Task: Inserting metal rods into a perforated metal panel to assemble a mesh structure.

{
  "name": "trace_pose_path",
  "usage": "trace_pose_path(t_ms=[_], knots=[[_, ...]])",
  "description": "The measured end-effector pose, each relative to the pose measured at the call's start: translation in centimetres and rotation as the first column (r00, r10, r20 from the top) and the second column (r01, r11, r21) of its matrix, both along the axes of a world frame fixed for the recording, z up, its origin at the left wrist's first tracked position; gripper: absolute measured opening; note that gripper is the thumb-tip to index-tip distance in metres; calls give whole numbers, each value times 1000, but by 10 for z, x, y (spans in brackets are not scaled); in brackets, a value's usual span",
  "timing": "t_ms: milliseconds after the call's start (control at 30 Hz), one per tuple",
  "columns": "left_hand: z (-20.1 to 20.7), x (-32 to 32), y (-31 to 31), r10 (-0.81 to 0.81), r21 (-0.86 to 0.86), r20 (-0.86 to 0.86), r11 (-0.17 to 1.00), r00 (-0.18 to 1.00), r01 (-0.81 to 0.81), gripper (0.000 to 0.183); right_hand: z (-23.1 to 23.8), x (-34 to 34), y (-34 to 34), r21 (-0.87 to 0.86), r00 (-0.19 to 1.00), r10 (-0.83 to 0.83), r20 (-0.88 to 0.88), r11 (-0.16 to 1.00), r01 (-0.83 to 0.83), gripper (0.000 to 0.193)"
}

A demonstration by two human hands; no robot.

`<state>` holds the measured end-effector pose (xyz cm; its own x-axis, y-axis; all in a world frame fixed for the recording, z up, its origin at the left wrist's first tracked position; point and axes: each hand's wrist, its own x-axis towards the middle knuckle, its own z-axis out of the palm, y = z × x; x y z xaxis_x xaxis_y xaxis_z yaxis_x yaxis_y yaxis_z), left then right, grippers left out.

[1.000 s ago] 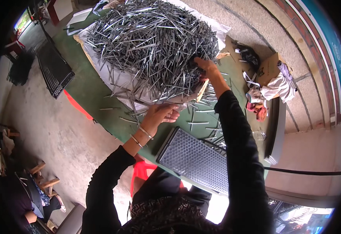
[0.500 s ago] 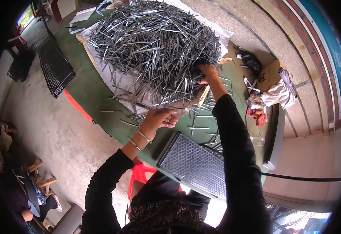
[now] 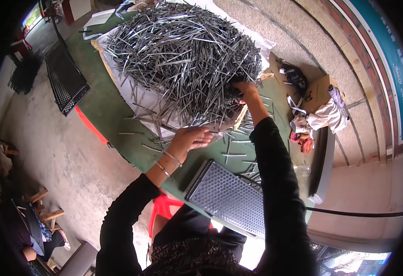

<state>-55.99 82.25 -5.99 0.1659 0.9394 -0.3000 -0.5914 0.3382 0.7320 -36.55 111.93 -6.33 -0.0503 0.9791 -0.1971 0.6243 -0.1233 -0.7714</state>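
Matte green worktop (image 3: 95, 89) bears a bristling mound of slim, dark, glossy strips (image 3: 183, 55) on a pale sheet (image 3: 266, 45). The right hand (image 3: 246, 89) is sunk into the mound's near right side, grip hidden; the left hand (image 3: 190, 138) has loosely curled fingers (image 3: 204, 138) at the near fringe, hold unclear, beyond a honeycomb-textured panel (image 3: 229, 198).

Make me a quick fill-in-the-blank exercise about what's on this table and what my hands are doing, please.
1. The hand reaching into the pile of thin dark strips is the ____.
2. Two bangles circle the wrist of the ____.
3. Where the table shows bare, its surface is coloured ____.
4. The plastic seat partly visible below the table's near edge is coloured ____.

Missing words: right hand; left hand; green; red.
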Motion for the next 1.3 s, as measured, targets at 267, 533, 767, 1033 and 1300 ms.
trace_pose_path(t_ms=[267,533,767,1033,1300], knots=[[14,6,72,74,-20,-164,997,984,-78,38,19,-5,-8,-625,843,-238,-482,767,-141,15],[6,25,127,7,-41,-232,999,973,-17,53,16,-17,-28,-193,962,-129,-242,978,83,21],[30,38,134,-136,-133,-323,986,936,98,83,21,-1,-89,23,819,71,-569,997,-71,29],[16,79,139,-228,-102,-101,971,968,218,66,29,16,-141,204,936,243,255,933,-298,38],[17,63,111,-75,11,303,997,950,75,37,62,-41,-208,320,792,110,601,875,-363,32]])
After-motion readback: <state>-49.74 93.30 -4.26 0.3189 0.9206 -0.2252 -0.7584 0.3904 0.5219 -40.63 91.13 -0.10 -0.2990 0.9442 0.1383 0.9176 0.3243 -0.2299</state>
